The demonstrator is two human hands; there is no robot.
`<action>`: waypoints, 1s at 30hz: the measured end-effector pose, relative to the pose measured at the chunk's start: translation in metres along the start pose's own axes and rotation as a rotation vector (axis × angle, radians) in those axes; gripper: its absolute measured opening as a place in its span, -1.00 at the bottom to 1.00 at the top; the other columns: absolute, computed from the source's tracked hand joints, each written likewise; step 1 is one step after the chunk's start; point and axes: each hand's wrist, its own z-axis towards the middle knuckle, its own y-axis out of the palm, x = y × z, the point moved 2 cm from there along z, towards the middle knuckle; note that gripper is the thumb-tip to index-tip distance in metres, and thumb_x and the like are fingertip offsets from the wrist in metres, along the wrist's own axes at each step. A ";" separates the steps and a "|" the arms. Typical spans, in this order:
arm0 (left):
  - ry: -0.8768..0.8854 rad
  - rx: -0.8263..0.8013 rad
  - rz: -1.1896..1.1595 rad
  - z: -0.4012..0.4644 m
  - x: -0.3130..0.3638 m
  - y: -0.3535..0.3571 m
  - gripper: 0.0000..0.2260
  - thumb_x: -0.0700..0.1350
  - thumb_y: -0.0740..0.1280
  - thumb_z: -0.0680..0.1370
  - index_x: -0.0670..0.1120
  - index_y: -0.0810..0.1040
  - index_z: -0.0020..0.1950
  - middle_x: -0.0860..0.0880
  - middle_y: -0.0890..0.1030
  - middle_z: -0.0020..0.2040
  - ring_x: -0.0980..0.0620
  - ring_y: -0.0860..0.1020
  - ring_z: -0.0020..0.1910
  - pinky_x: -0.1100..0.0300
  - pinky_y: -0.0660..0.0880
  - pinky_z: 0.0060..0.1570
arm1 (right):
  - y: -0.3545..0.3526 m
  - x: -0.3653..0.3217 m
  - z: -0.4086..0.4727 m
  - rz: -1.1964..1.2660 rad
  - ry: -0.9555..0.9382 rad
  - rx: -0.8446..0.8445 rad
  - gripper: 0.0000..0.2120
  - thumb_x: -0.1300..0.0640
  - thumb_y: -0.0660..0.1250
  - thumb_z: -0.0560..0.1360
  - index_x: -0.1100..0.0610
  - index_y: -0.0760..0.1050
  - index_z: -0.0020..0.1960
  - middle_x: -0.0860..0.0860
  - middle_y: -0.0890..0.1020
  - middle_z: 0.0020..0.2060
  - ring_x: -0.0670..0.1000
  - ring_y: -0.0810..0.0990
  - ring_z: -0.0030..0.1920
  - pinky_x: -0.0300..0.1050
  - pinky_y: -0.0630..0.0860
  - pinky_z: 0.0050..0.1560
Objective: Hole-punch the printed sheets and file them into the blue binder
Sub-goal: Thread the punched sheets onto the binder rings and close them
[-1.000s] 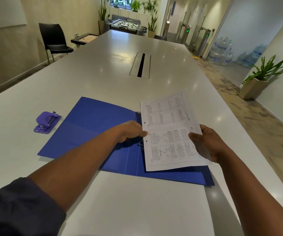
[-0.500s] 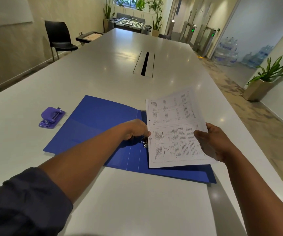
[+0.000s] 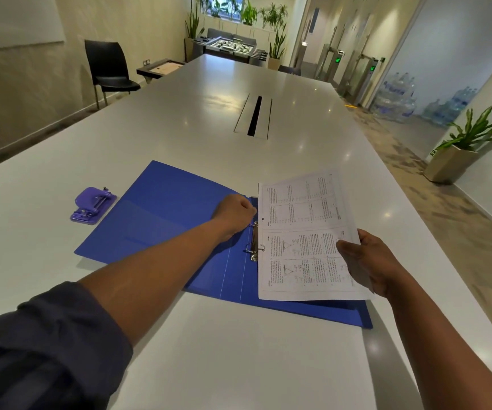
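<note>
Left hand: your left hand point(image 3: 236, 212) is curled at the far end of the silver ring mechanism point(image 3: 255, 242); whether it grips anything, I cannot tell.
Right hand: your right hand point(image 3: 367, 263) pinches the white printed sheets point(image 3: 304, 236) at their right edge.
Binder: the open blue plastic binder point(image 3: 176, 220) lies flat on the white table point(image 3: 209, 350), sheets over its right half.
Advice: align each punched hole over its ring before lowering.
Punch: the purple hole punch point(image 3: 93, 205) sits left, apart.
</note>
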 end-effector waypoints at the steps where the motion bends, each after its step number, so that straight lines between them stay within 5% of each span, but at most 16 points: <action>1: 0.002 -0.033 0.019 0.002 0.001 0.000 -0.80 -0.14 0.38 0.58 -0.26 0.62 -0.13 -0.19 0.62 -0.19 -0.02 0.49 -0.24 0.06 0.53 -0.20 | 0.000 -0.001 0.000 0.007 -0.003 0.001 -0.73 0.34 0.21 0.65 0.11 0.53 0.26 0.09 0.75 0.06 0.15 0.76 0.00 0.10 0.70 -0.13; 4: -0.028 -0.145 0.046 0.009 0.006 0.002 -0.80 -0.09 0.39 0.61 -0.17 0.57 -0.16 -0.13 0.51 -0.24 -0.01 0.43 -0.29 0.18 0.36 -0.28 | 0.001 -0.004 -0.001 0.005 -0.015 -0.002 -0.73 0.33 0.21 0.66 0.11 0.53 0.27 0.11 0.73 0.09 0.18 0.75 0.03 0.12 0.69 -0.09; 10: -0.096 -0.280 0.134 0.023 0.013 0.005 -0.72 -0.06 0.37 0.63 -0.27 0.62 0.16 -0.12 0.63 0.17 -0.02 0.51 0.08 0.16 0.44 0.05 | 0.005 -0.007 -0.004 -0.049 -0.021 0.029 -0.75 0.33 0.22 0.65 0.07 0.54 0.20 0.07 0.75 0.03 0.10 0.77 -0.08 -0.04 0.67 -0.23; 16: -0.159 -0.321 0.137 0.028 0.015 0.007 -0.73 -0.10 0.38 0.62 -0.22 0.58 0.25 -0.11 0.60 0.23 -0.05 0.51 0.13 0.15 0.42 0.02 | 0.007 -0.010 -0.009 -0.083 -0.030 0.068 -0.80 0.29 0.23 0.66 0.07 0.53 0.18 0.07 0.73 -0.01 0.12 0.75 -0.12 -0.14 0.63 -0.32; 21: -0.179 -0.331 0.138 0.028 0.016 0.008 -0.77 -0.12 0.35 0.63 -0.22 0.58 0.22 -0.13 0.62 0.19 -0.03 0.51 -0.01 0.15 0.43 -0.10 | 0.007 -0.013 -0.005 -0.148 -0.053 0.083 -0.83 0.25 0.24 0.67 0.04 0.53 0.15 0.04 0.72 -0.04 0.09 0.73 -0.16 -0.18 0.61 -0.35; 25: -0.209 -0.322 0.128 0.027 0.017 0.008 -0.85 -0.16 0.34 0.64 -0.20 0.56 0.16 -0.09 0.60 -0.01 0.06 0.44 -0.26 0.22 0.35 -0.32 | 0.005 -0.013 -0.001 -0.191 -0.066 0.086 -0.82 0.25 0.25 0.66 0.02 0.55 0.13 -0.03 0.75 -0.13 0.09 0.75 -0.19 -0.04 0.65 -0.22; 30: -0.226 -0.296 0.088 0.025 0.019 0.010 -0.91 -0.20 0.34 0.63 -0.17 0.55 0.11 -0.02 0.54 -0.21 0.08 0.43 -0.31 0.24 0.33 -0.38 | 0.000 -0.010 0.004 -0.183 -0.059 0.088 -0.81 0.23 0.27 0.66 0.02 0.56 0.17 0.02 0.75 -0.06 0.20 0.74 -0.06 0.03 0.63 -0.11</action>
